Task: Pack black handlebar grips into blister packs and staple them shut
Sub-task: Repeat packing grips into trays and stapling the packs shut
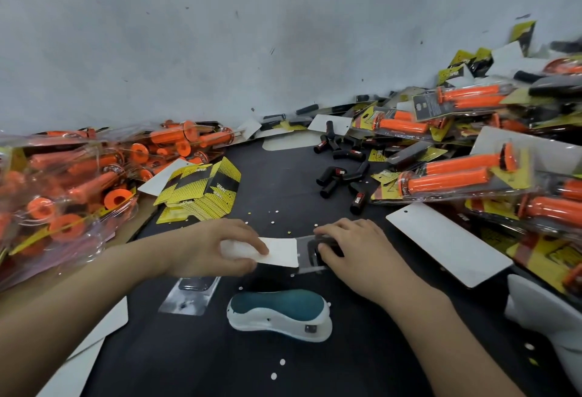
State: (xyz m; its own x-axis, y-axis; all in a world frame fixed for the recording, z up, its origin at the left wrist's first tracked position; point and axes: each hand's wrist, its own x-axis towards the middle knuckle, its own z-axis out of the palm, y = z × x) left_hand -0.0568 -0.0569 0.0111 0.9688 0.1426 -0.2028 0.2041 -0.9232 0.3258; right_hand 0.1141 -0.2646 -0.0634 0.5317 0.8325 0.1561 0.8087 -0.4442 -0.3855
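Head view: left hand (220, 247) lies flat on a white backing card (278, 251), fingers pressing it down. Right hand (352, 247) curls over a clear blister pack (310, 253) holding a dark shape, probably a black grip; whether it clamps or just rests, cannot tell. Judged step: closing card onto blister, before stapling. Teal-and-white stapler (280, 314) sits untouched just in front of the hands. Next move calls for squaring the card's edges, then reaching for the stapler. Loose black grips (341, 173) lie well beyond. Pack contents mostly hidden under the right fingers; the pack's near edge is blurred.
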